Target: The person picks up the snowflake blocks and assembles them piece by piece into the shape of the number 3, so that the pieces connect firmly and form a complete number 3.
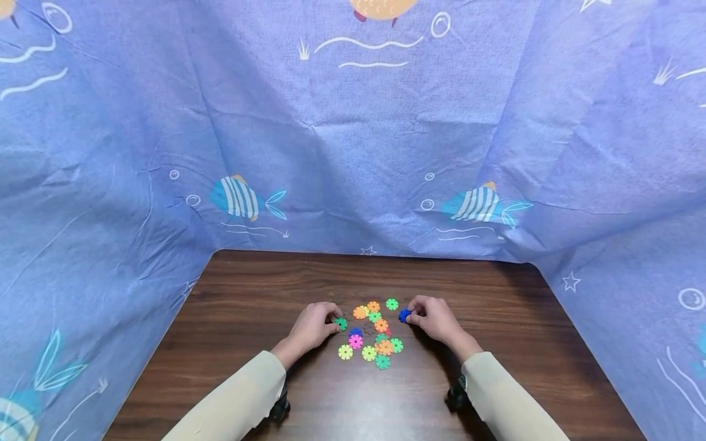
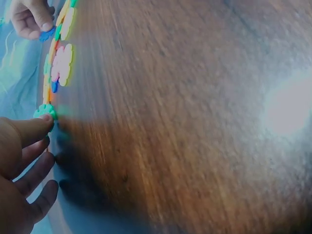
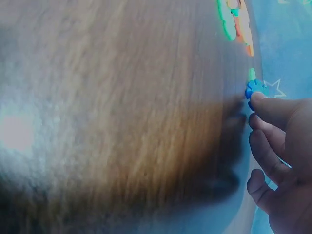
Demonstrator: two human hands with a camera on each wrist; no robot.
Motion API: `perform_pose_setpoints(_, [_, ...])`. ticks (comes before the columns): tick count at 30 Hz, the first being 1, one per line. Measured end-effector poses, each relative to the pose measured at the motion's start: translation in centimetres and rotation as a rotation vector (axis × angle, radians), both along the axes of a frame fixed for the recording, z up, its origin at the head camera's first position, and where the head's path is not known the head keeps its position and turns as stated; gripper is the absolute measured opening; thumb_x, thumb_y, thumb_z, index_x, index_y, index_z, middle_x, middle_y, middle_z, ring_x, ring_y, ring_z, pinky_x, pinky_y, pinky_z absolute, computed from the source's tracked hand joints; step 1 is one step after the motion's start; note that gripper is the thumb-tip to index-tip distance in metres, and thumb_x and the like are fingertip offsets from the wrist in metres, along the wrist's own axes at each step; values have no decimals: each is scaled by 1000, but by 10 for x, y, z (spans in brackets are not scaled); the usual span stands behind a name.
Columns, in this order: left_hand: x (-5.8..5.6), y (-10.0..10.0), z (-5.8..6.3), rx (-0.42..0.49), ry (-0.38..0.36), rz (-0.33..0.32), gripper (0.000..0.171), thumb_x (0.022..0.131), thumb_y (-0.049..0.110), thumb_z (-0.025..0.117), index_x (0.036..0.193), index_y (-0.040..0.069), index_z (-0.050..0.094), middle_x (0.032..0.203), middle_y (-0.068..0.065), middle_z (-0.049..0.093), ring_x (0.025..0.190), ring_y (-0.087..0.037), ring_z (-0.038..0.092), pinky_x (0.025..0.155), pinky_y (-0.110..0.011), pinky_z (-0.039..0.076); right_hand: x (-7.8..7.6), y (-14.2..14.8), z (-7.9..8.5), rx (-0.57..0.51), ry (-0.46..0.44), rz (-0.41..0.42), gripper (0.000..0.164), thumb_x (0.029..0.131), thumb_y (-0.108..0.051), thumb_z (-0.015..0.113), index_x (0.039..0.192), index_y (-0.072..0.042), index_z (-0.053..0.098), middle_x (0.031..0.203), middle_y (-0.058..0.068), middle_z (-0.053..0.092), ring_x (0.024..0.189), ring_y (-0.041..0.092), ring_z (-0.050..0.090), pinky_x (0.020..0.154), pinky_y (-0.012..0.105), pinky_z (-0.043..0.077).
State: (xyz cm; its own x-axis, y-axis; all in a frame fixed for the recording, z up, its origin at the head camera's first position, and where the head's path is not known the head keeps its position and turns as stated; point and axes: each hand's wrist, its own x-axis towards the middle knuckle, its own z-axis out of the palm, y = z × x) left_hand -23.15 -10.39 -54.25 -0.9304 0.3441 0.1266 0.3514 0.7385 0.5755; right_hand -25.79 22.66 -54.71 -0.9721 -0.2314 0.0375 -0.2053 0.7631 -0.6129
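The green notched disc (image 1: 341, 324) is in the left hand (image 1: 313, 326), at the left edge of a loose scatter of coloured discs, and its partner, the blue notched disc (image 1: 405, 316), is in the right hand (image 1: 439, 318), at the scatter's right edge. The 2 face each other roughly level across the table (image 1: 231, 380), the blue sitting slightly farther from the person, with the scatter, including an orange disc (image 1: 381, 325), lying between them. The gap between these 2 held pieces looks to be the relation that matters: each lies inward of its own hand, so neither has to cross the other. Being round, they have no long axis; what counts is tilt, and in the wrist views both show their faces while the discs on the table appear nearly edge-on, so both seem tipped up. Whether either rim touches the wood, I cannot tell. Both hands are grasping, each pinching its disc with the thumb on the face; the remaining fingers are bent loosely, spread apart. The forearms, in pale sleeves (image 1: 242, 392), angle inward from the near edge, wrists low, fingertips pointing towards the middle.
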Motion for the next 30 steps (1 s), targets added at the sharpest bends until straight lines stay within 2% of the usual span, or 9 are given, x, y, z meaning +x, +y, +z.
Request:
perform_pose_setpoints(6, [-1, 3, 1, 94, -23, 26, 8, 90, 12, 79, 97, 16, 76, 83, 8, 66, 73, -6, 56, 68, -25, 49, 4, -12, 8, -83, 30, 43, 14, 89, -12, 81, 97, -17, 71, 79, -8, 66, 74, 9, 59, 70, 28, 50])
perform_pose_setpoints(11, [-2, 10, 10, 204, -23, 47, 6, 92, 14, 79, 96, 17, 77, 88, 8, 69, 77, -6, 59, 69, -26, 51, 8, -28, 22, -226, 44, 109, 17, 89, -14, 81, 105, -16, 75, 79, -6, 70, 71, 9, 62, 65, 26, 52])
perform_pose_setpoints(14, [-1, 15, 19, 305, -25, 70, 7, 91, 12, 79, 95, 16, 77, 90, 6, 72, 80, -7, 63, 71, -26, 53, 11, -40, 30, -359, 14, 129, 19, 88, -13, 81, 106, -12, 76, 78, -1, 73, 70, 14, 65, 63, 27, 53])
perform_pose_setpoints(20, [2, 24, 37, 467, -1, 94, 11, 87, 6, 81, 92, 14, 76, 90, 2, 75, 82, -13, 68, 74, -25, 56, 16, -60, 42, -615, -98, 130, 21, 88, -9, 81, 107, -4, 75, 86, 9, 76, 76, 30, 70, 68, 41, 60])
perform_pose_setpoints(21, [3, 25, 39, 487, -5, 91, 11, 87, 5, 81, 92, 13, 77, 90, 1, 75, 83, -16, 69, 74, -25, 56, 17, -63, 44, -637, -112, 127, 21, 88, -10, 81, 107, -4, 75, 86, 8, 76, 75, 29, 70, 68, 41, 61])
perform_pose_setpoints(24, [5, 27, 43, 522, -29, 81, 9, 88, 6, 81, 92, 14, 76, 89, 0, 76, 82, -20, 69, 71, -25, 56, 20, -69, 47, -686, -145, 114, 20, 90, -11, 80, 108, -4, 75, 85, 8, 75, 71, 25, 64, 61, 33, 57])
perform_pose_setpoints(26, [6, 28, 45, 540, -45, 76, 8, 89, 7, 80, 93, 14, 76, 89, 0, 76, 83, -23, 70, 70, -26, 56, 20, -71, 47, -706, -157, 116, 20, 90, -12, 80, 108, -4, 75, 85, 15, 73, 67, 19, 60, 57, 28, 53])
perform_pose_setpoints(30, [8, 30, 46, 550, -46, 77, 8, 90, 7, 79, 93, 14, 76, 89, 1, 75, 83, -26, 69, 70, -29, 57, 19, -75, 47, -707, -151, 132, 21, 92, -13, 79, 109, -2, 74, 87, 28, 71, 65, 18, 63, 56, 28, 53])
